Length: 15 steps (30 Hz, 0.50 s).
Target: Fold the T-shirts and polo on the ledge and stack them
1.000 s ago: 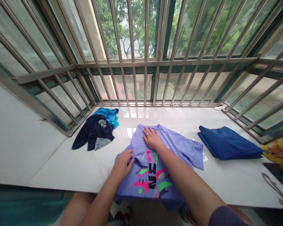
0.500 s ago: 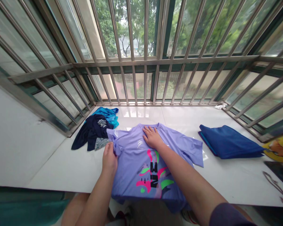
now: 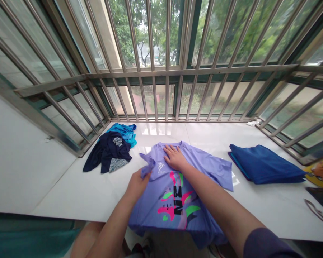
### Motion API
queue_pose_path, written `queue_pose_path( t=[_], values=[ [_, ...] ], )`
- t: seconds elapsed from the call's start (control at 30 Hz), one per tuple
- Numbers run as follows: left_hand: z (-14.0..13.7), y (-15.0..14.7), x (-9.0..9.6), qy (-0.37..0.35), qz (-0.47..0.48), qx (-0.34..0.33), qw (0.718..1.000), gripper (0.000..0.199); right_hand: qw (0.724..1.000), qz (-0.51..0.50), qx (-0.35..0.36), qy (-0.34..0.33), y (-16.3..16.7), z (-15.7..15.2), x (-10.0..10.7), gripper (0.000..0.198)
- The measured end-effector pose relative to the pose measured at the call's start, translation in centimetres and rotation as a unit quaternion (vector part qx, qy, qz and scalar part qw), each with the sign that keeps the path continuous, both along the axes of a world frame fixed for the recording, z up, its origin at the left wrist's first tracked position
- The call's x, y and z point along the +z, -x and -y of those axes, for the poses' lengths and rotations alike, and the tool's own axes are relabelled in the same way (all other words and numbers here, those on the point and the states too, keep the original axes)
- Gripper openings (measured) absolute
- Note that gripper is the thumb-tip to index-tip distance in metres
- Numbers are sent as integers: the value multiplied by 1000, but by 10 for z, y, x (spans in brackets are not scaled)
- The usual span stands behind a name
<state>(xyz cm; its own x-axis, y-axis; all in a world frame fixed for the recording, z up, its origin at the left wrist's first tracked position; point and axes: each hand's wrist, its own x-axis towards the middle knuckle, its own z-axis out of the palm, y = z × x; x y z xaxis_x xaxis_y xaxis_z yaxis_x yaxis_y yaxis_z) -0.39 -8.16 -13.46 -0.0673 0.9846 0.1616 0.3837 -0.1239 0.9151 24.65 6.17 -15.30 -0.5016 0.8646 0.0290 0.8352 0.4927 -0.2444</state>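
Observation:
A lavender T-shirt [image 3: 161,193] with a pink, green and black print lies front up on the white sill, its collar towards the window. Its lower hem hangs over the near edge. My left hand [image 3: 139,183] is closed on the sleeve at the shirt's left, which is lifted and bent inward over the shirt body. My right hand [image 3: 174,157] lies flat on the chest just below the collar, fingers spread. The shirt's other sleeve [image 3: 222,172] is laid out flat to the right.
Crumpled navy [image 3: 104,150] and bright blue clothes [image 3: 127,132] lie at the back left. Folded dark blue fabric [image 3: 266,165] rests at the right, near a yellow printed item [image 3: 321,172] and a thin cord or strap [image 3: 316,215]. Metal bars [image 3: 167,73] enclose the sill.
My left hand has moved right, drawing the sleeve inward over the shirt. My right hand stays flat on the chest. The view has shifted slightly.

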Motion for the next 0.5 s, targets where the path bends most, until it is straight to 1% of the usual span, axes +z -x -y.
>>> queue_pose_path(
  t=[0.03, 0.07, 0.1, 0.13, 0.17, 0.23, 0.37, 0.43, 0.5],
  values=[
    [8, -2, -1, -25, -82, -89, 992, 43, 1000, 3, 3, 3, -1, -2, 0, 64],
    [15, -2, -2, -49, -157, -145, 976, 57, 1000, 6, 6, 7, -1, -4, -1, 63],
    [21, 0, -3, -65, -220, -163, 960, 69, 1000, 10, 7, 12, -2, -6, -1, 62],
    [25, 5, -5, -68, -270, -151, 949, 77, 1000, 12, 9, 17, -2, -7, -1, 62],
    [27, 12, -7, -62, -302, -120, 944, 78, 1000, 12, 9, 19, -2, -8, -2, 61],
    [26, 30, -11, -34, -317, -74, 945, 67, 1000, 7, 7, 17, -2, -7, -1, 61],
    [18, 62, -17, 16, -241, -60, 969, 30, 1000, -11, 0, 2, 0, 1, 1, 62],
    [17, 66, -18, 27, -211, -48, 976, 20, 1000, -18, -8, -2, 0, 3, 2, 59],
    [18, 65, -19, 29, -203, -37, 978, 18, 999, -24, -22, -5, 1, 1, 5, 55]
  ],
)
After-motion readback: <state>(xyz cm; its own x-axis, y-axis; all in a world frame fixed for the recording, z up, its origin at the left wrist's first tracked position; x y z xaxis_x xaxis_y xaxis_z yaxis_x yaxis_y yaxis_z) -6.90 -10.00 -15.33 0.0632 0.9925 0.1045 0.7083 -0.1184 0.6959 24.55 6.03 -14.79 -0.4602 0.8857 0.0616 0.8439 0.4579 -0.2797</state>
